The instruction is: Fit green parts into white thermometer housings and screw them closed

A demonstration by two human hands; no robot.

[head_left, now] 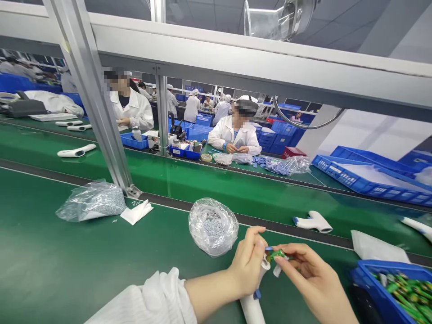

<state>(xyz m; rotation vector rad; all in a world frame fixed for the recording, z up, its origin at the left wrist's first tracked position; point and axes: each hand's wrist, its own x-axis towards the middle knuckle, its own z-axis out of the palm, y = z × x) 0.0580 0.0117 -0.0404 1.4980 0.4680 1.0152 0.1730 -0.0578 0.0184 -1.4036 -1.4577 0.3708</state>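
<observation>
My left hand is closed around the upper end of a white plastic handheld housing, shaped like a pistol grip, with a small blue button on its side. Between the thumb and fingers of my right hand is a small green circuit board with a white piece hanging below it. The board is at the open end of the housing; how far it reaches inside is hidden by my fingers. A blue bit shows just above it.
A blue bin of green boards stands at right. Behind my hands lies a plastic bag of small metal parts; another such bag sits left beside a white cloth. White housings rest on the green belt. Co-workers sit opposite, beyond a metal post.
</observation>
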